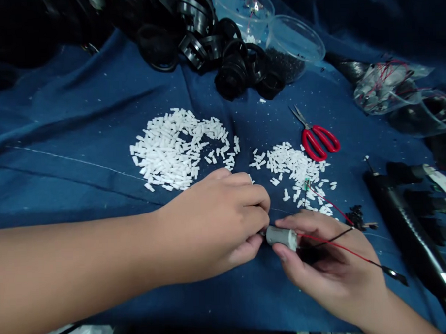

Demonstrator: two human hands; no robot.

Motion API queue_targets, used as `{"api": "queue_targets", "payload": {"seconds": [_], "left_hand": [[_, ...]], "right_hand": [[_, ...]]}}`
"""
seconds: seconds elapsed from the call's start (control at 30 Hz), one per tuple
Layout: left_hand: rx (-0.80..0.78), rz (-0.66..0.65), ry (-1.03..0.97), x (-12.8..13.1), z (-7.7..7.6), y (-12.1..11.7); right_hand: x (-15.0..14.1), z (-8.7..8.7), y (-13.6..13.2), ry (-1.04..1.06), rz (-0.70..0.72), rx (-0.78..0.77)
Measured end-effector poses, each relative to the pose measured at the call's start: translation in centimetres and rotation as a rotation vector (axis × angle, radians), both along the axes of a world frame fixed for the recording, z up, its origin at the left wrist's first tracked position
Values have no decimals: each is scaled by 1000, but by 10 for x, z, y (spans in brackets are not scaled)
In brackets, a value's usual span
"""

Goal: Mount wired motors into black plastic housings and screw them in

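L hand (214, 221): fingers curled & pressed together, pinching a tiny dark bit (263, 232) at the end of a short silver cylindrical metal DC motor (281, 237); too small to tell exactly what it is. R hand (331, 265) holds the motor body btw thumb & index, other fingers curled under it. Thin red & black wires (341, 250) run from the motor across R hand, out to the right. Motor is btw both hands, above a dark blue cloth (58, 110).

Big heap of small white plastic pieces (181, 149) lies just past L hand; smaller heap of white pieces (289, 166) lies past R hand, w/ tiny green circuit board (307, 184) on it. Red-handled steel scissors (318, 142) lie just beside smaller heap. Black plastic ring-shaped parts (203, 49) are piled at far side, touching clear round plastic tub w/ black granules (286, 46).
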State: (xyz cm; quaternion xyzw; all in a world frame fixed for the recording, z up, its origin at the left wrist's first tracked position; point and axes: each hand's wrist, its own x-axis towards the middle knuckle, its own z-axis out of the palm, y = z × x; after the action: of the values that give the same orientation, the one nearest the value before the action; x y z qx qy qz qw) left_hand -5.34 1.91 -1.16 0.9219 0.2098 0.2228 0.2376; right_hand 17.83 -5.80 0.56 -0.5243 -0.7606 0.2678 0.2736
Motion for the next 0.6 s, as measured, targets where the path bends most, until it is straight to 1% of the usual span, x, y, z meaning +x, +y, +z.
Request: {"api": "queue_targets", "payload": {"seconds": [0.23, 0.33, 0.6], "left_hand": [[-60, -1, -21, 0, -2, 1], [-56, 5, -18, 1, -2, 1], [-24, -17, -21, 1, -4, 2]], "right_hand": [[-5, 3, 5, -82, 54, 74], [-4, 4, 6, -94, 88, 68], [-7, 7, 9, -99, 115, 38]]}}
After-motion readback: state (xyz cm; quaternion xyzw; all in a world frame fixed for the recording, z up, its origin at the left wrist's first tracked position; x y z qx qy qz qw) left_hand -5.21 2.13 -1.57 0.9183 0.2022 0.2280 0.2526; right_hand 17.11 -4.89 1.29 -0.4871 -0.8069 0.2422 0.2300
